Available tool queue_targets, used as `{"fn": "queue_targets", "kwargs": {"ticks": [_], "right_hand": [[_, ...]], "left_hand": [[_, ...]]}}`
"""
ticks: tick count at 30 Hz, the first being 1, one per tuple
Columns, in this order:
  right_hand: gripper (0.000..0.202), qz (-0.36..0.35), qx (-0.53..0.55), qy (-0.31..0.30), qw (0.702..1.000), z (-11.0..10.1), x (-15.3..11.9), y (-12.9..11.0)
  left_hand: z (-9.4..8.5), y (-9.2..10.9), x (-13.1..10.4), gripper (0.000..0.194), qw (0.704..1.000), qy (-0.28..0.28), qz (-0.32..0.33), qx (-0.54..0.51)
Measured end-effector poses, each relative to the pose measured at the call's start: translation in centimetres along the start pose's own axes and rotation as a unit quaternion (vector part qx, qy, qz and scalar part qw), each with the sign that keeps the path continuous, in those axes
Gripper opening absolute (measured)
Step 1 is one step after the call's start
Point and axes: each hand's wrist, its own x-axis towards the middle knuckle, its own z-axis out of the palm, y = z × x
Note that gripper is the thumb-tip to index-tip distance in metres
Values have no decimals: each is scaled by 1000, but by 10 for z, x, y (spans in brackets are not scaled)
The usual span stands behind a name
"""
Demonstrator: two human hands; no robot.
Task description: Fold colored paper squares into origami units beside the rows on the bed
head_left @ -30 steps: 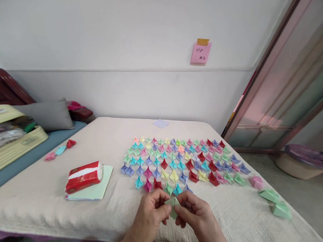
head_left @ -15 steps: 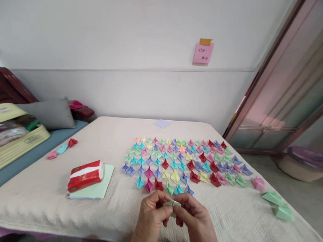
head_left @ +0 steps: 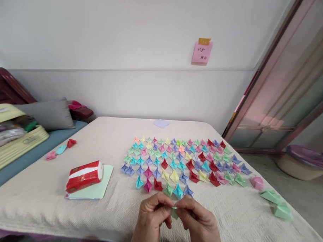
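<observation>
Between my two hands is a small piece of light green folded paper (head_left: 175,214), mostly covered by fingers. My left hand (head_left: 155,216) pinches it from the left with thumb and forefinger. From the right, my right hand (head_left: 197,218) pinches it the same way, fingertips nearly meeting at the top. Just beyond my hands stand rows of small folded paper boats in many colours, among them a yellow boat (head_left: 174,176), a red boat (head_left: 158,184) and a cyan boat (head_left: 178,190).
To the left, a red tissue pack (head_left: 84,176) lies on a stack of pale green paper (head_left: 106,182). Larger folded green paper pieces (head_left: 282,211) sit near the right edge. A lilac sheet (head_left: 161,123) lies at the back of the cloth-covered surface (head_left: 116,133). A pink note (head_left: 202,53) hangs on the wall.
My fingertips have closed in toward each other over the top of the green paper, so less of it shows. The view has shifted very slightly; the boats stay in place.
</observation>
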Motion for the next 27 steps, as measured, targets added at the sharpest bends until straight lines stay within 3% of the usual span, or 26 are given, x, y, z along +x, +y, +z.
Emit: {"fn": "queue_targets", "kwargs": {"ticks": [6,13,17,23,27], "right_hand": [[19,-88,-50,-37,994,-5,-2,-2],[17,-74,-97,-61,991,-6,0,-1],[15,-98,-115,-77,986,-8,2,-4],[16,-126,-132,-109,977,-11,3,-5],[17,-81,-105,-112,985,-13,0,-10]], "left_hand": [[-1,2,-3,10,1000,-21,15,9],[-3,7,3,14,1000,-19,-9,21],[-4,10,5,9,998,-58,-4,34],[-2,12,6,15,996,-59,33,64],[-2,22,3,20,993,-52,58,89]]}}
